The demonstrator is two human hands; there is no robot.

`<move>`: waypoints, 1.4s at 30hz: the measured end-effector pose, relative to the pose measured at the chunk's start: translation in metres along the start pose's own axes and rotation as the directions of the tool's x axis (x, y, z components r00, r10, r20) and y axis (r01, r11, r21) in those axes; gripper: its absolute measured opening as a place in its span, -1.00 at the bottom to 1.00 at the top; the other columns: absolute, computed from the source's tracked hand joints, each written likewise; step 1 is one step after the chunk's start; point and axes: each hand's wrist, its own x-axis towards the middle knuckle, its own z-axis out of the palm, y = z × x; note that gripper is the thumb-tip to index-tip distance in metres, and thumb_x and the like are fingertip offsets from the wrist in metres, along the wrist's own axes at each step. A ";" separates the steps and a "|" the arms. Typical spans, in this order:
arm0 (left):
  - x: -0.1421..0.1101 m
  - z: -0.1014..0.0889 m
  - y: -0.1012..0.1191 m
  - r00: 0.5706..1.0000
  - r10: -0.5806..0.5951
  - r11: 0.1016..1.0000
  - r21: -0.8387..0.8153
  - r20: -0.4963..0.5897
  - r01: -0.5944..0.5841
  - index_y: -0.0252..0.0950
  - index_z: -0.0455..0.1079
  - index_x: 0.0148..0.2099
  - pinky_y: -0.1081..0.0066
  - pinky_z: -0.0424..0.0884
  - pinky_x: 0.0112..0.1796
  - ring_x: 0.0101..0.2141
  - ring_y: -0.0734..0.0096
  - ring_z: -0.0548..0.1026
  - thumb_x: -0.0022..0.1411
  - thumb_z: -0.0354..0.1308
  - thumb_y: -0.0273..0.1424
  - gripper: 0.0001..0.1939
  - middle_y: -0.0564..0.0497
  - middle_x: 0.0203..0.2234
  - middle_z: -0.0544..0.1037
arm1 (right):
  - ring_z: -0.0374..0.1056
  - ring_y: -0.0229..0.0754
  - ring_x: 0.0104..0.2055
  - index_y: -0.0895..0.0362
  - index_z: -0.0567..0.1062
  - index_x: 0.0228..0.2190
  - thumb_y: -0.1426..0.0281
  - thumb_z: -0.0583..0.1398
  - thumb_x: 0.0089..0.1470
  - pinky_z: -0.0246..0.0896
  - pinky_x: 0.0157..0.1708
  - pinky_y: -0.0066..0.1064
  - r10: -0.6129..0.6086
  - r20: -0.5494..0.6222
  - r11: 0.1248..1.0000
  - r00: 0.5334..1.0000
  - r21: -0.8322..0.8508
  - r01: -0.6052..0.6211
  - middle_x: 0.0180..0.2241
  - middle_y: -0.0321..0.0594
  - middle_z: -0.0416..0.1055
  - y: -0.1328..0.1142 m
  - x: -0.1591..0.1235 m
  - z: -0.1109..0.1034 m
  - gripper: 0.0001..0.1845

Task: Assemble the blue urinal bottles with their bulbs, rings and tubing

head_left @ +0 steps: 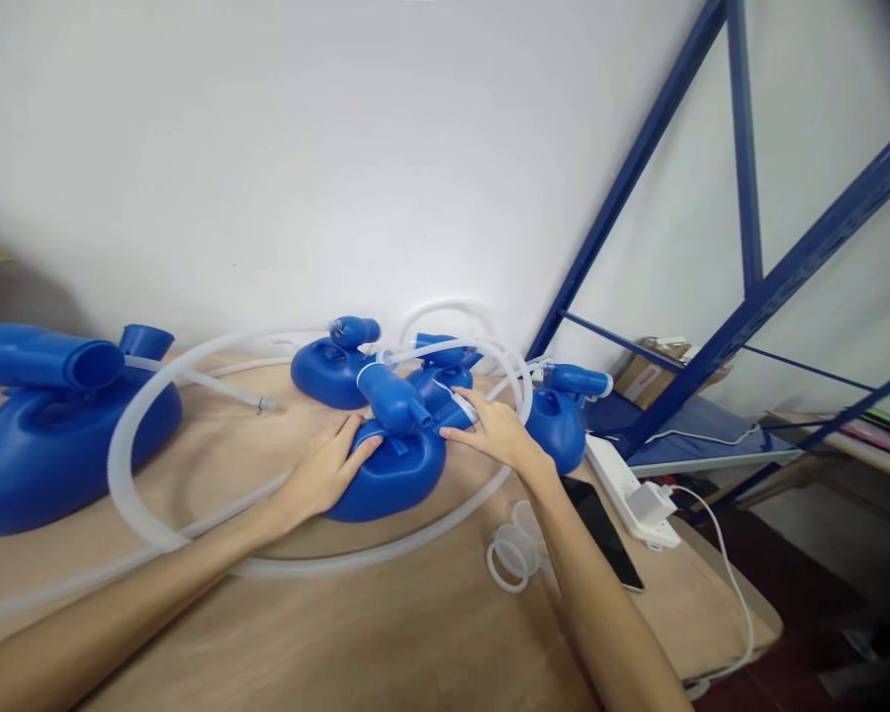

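Note:
A blue plastic urinal bottle (386, 485) lies on the table in front of me, with a loose-looking blue funnel piece (395, 398) resting across its top. My left hand (330, 465) is closed on the bottle's left side, thumb over the upper edge. At the bottle's right-hand neck, my right hand (493, 427) grips around a white cap (462, 407) at the mouth; its fingertips are partly hidden. A clear, ribbed hose (356, 566) loops around the bottle and under my left forearm.
More blue bottles stand at left (66, 465), behind (326, 374) and right (556, 430). Translucent caps (515, 552), a black phone (600, 534) and a white power strip (630, 494) lie near the right edge. A blue metal rack (742, 316) rises beyond; a wall closes the back.

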 end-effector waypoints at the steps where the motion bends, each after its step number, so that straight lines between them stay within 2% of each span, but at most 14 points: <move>1: 0.000 0.001 -0.001 1.000 -0.003 1.000 0.003 -0.005 0.003 -0.20 0.37 0.14 -0.07 0.31 0.21 0.11 -0.07 0.49 0.50 -0.11 0.03 -0.50 -0.17 0.09 0.55 | 0.58 0.15 -0.22 0.01 0.23 0.40 -0.15 0.26 0.17 0.40 -0.12 -0.09 0.000 0.010 0.998 1.000 0.066 0.000 -0.37 -0.19 0.60 0.000 -0.001 0.001 -0.08; 3: 0.000 0.002 -0.002 1.000 -0.011 1.000 0.009 -0.010 0.011 -0.21 0.37 0.12 -0.09 0.31 0.20 0.11 -0.09 0.48 0.49 -0.12 0.05 -0.50 -0.19 0.09 0.54 | 0.56 0.07 -0.33 -0.04 0.15 0.44 -0.08 0.26 0.22 0.43 -0.16 -0.12 0.004 0.030 0.980 1.000 0.198 -0.009 -0.49 -0.32 0.53 0.000 -0.003 0.004 -0.09; 5: 0.000 0.002 -0.002 1.000 -0.015 1.000 0.016 -0.016 0.015 -0.22 0.36 0.11 -0.10 0.32 0.20 0.11 -0.10 0.48 0.49 -0.12 0.05 -0.49 -0.20 0.10 0.53 | 0.55 0.04 -0.36 -0.04 0.17 0.43 -0.04 0.26 0.23 0.45 -0.17 -0.10 0.011 0.039 0.964 0.999 0.264 -0.021 -0.49 -0.32 0.54 0.001 -0.004 0.007 -0.12; 6: 0.000 0.002 -0.002 1.000 -0.014 1.000 0.020 -0.016 0.014 -0.22 0.36 0.11 -0.10 0.32 0.19 0.11 -0.10 0.48 0.49 -0.12 0.04 -0.50 -0.21 0.09 0.54 | 0.56 0.05 -0.33 -0.03 0.20 0.42 -0.04 0.27 0.22 0.46 -0.15 -0.07 0.014 0.029 0.964 0.999 0.267 -0.021 -0.41 -0.26 0.59 0.002 -0.004 0.009 -0.13; 8: -0.001 0.002 -0.001 1.000 -0.010 1.000 0.023 -0.014 0.011 -0.22 0.36 0.12 -0.10 0.32 0.19 0.10 -0.11 0.49 0.49 -0.12 0.03 -0.50 -0.20 0.07 0.55 | 0.59 0.11 -0.15 -0.01 0.28 0.37 -0.04 0.28 0.21 0.45 -0.03 0.01 0.006 -0.007 0.968 1.000 0.251 -0.004 -0.12 -0.10 0.64 0.003 -0.004 0.011 -0.17; 10: -0.001 0.002 0.000 1.000 -0.003 1.000 0.030 -0.014 0.003 -0.23 0.36 0.12 -0.11 0.33 0.18 0.09 -0.11 0.50 0.50 -0.13 0.02 -0.51 -0.20 0.06 0.56 | 0.51 0.17 0.11 0.01 0.33 0.33 -0.03 0.28 0.20 0.39 0.13 0.04 -0.016 -0.062 0.968 0.998 0.249 0.031 0.19 -0.02 0.50 0.003 -0.003 0.014 -0.22; 13: -0.001 0.002 0.001 1.000 -0.001 0.999 0.046 -0.015 0.001 -0.23 0.37 0.12 -0.12 0.34 0.17 0.10 -0.13 0.50 0.50 -0.14 0.02 -0.51 -0.21 0.07 0.56 | 0.32 0.18 0.34 0.04 0.37 0.30 0.00 0.33 0.16 0.27 0.28 0.04 -0.071 -0.145 0.961 0.987 0.255 0.107 0.34 -0.02 0.33 0.003 -0.001 0.018 -0.22; 16: -0.002 0.003 0.000 1.000 0.011 0.999 0.051 -0.015 -0.010 -0.23 0.37 0.13 -0.10 0.35 0.16 0.10 -0.12 0.50 0.51 -0.14 0.01 -0.51 -0.22 0.08 0.55 | 0.30 0.20 0.36 0.08 0.38 0.30 0.03 0.38 0.10 0.22 0.33 0.05 -0.105 -0.200 0.960 0.974 0.236 0.151 0.31 0.00 0.38 0.003 0.001 0.022 -0.16; 19: -0.002 0.004 -0.001 0.999 0.028 0.998 0.062 -0.030 -0.026 -0.22 0.37 0.14 -0.07 0.37 0.15 0.09 -0.09 0.51 0.52 -0.14 -0.01 -0.52 -0.21 0.07 0.57 | 0.39 0.20 0.28 0.06 0.31 0.36 0.03 0.36 0.13 0.29 0.27 0.07 -0.086 -0.172 0.962 0.981 0.241 0.126 0.25 -0.02 0.45 0.004 0.001 0.024 -0.13; 22: -0.002 0.005 0.000 0.998 0.031 0.996 0.080 -0.054 -0.027 -0.22 0.37 0.14 -0.05 0.38 0.15 0.09 -0.09 0.51 0.51 -0.13 -0.01 -0.52 -0.20 0.08 0.57 | 0.45 0.22 0.22 0.03 0.22 0.41 0.02 0.34 0.14 0.34 0.21 0.09 -0.076 -0.159 0.959 0.984 0.260 0.116 0.28 -0.01 0.42 0.007 0.000 0.026 -0.07; 25: -0.003 0.005 0.001 0.998 0.035 0.997 0.077 -0.057 -0.031 -0.22 0.36 0.16 -0.05 0.38 0.16 0.11 -0.09 0.51 0.51 -0.14 -0.01 -0.51 -0.20 0.11 0.56 | 0.38 0.22 0.29 0.05 0.19 0.42 0.04 0.32 0.16 0.31 0.24 0.09 -0.091 -0.191 0.950 0.977 0.277 0.143 0.30 0.00 0.39 0.009 0.000 0.031 -0.07; 28: -0.003 0.005 0.001 0.999 0.017 0.997 0.078 -0.049 -0.013 -0.23 0.36 0.17 -0.07 0.36 0.17 0.10 -0.10 0.51 0.51 -0.14 -0.01 -0.51 -0.20 0.10 0.56 | 0.34 0.20 0.33 0.09 0.20 0.41 0.05 0.29 0.19 0.29 0.27 0.07 -0.088 -0.229 0.943 0.969 0.295 0.155 0.29 0.01 0.41 0.008 0.000 0.037 -0.12; 36: -0.003 0.005 0.000 0.999 0.009 0.998 0.062 -0.043 -0.006 -0.21 0.35 0.16 -0.06 0.36 0.17 0.10 -0.11 0.52 0.51 -0.14 0.00 -0.51 -0.19 0.08 0.58 | 0.42 0.17 0.25 0.10 0.37 0.30 0.07 0.27 0.22 0.33 0.24 0.03 -0.046 -0.373 0.925 0.927 0.335 0.180 0.20 0.04 0.49 0.004 -0.001 0.052 -0.28; 42: -0.004 0.005 0.001 0.999 0.001 0.998 0.058 -0.053 0.002 -0.23 0.36 0.18 -0.08 0.36 0.17 0.11 -0.12 0.51 0.51 -0.12 0.00 -0.50 -0.20 0.11 0.56 | 0.51 0.17 0.11 0.03 0.36 0.32 0.05 0.27 0.21 0.48 0.07 0.03 -0.003 -0.322 0.918 0.947 0.374 0.130 0.21 0.01 0.48 0.007 0.000 0.053 -0.27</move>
